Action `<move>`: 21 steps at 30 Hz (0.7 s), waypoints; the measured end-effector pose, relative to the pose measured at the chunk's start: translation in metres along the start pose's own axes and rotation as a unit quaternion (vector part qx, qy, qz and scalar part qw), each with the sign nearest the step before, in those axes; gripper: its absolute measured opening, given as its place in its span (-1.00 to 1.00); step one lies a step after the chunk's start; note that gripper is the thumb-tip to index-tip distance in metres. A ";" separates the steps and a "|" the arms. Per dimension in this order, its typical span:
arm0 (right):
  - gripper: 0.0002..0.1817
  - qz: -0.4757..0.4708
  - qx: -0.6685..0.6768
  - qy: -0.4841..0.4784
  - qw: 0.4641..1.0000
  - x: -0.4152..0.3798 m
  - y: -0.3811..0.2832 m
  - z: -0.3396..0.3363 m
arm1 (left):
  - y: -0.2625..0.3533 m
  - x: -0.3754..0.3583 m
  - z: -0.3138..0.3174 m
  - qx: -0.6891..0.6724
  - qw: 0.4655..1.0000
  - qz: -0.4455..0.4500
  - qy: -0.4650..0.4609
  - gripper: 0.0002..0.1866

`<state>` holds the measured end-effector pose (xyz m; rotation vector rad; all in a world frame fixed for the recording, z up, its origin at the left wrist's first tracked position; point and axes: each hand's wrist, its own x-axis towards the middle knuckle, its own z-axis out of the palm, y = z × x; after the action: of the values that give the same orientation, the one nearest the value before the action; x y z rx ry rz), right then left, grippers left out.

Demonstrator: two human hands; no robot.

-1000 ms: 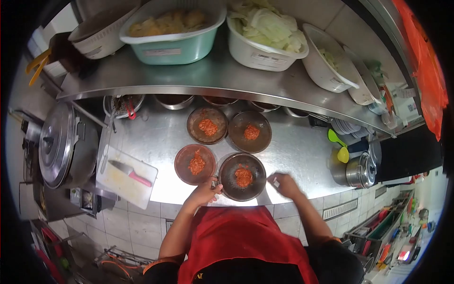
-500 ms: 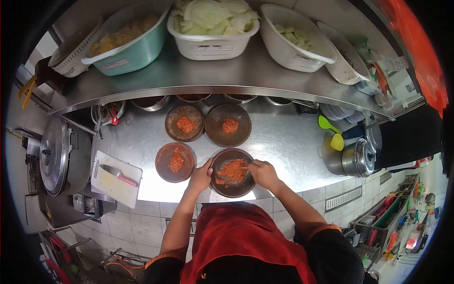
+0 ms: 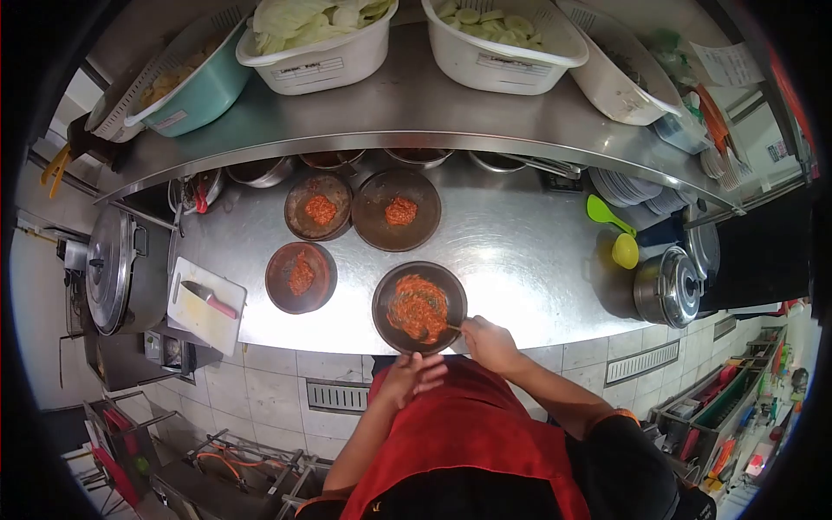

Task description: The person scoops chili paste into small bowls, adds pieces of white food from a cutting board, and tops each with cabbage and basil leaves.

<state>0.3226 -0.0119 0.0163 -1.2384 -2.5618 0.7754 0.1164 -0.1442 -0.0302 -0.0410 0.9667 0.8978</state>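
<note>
A dark round bowl (image 3: pixel 379 295) holding spread red paste (image 3: pixel 418 305) stands at the counter's front edge. My right hand (image 3: pixel 490 343) is closed on a thin spoon handle (image 3: pixel 455 328) that reaches into the paste at the bowl's right side. My left hand (image 3: pixel 414 378) is at the bowl's near rim, in front of the apron, with its fingers apart. Three more bowls with lumps of red paste stand farther off: a reddish one (image 3: pixel 325 270) at the left, a brown one (image 3: pixel 295 217) behind it and a wider one (image 3: pixel 420 234) beside that.
A cutting board (image 3: pixel 204 325) with a knife (image 3: pixel 208 297) lies at the left, beside a large lidded pot (image 3: pixel 108 269). Tubs of cut vegetables (image 3: pixel 321 74) line the shelf (image 3: pixel 407 113) above. At the right are a lidded pot (image 3: pixel 663 290), green ladle (image 3: pixel 607 212) and yellow cup (image 3: pixel 624 251).
My left hand has let go of the bowl's left side and moved down to its near rim, opening. The paste is more spread out. The whole view has shifted.
</note>
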 end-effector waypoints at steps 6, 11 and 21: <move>-0.84 -0.134 -0.106 -0.033 0.985 0.040 0.031 -0.023 | 0.072 -0.004 -0.036 0.264 0.933 0.147 0.194 -0.38; -0.67 -0.216 -0.161 -0.069 0.961 0.104 0.046 -0.045 | 0.113 0.037 -0.042 0.393 0.900 0.148 0.121 -0.60; -0.83 0.056 0.045 0.031 0.997 -0.038 -0.003 0.006 | 0.032 0.026 0.016 0.157 0.986 0.026 0.055 -0.36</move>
<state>0.3423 -0.0454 0.0153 -1.3662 -2.3979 0.8492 0.1121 -0.1001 -0.0287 0.2059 1.2074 0.7881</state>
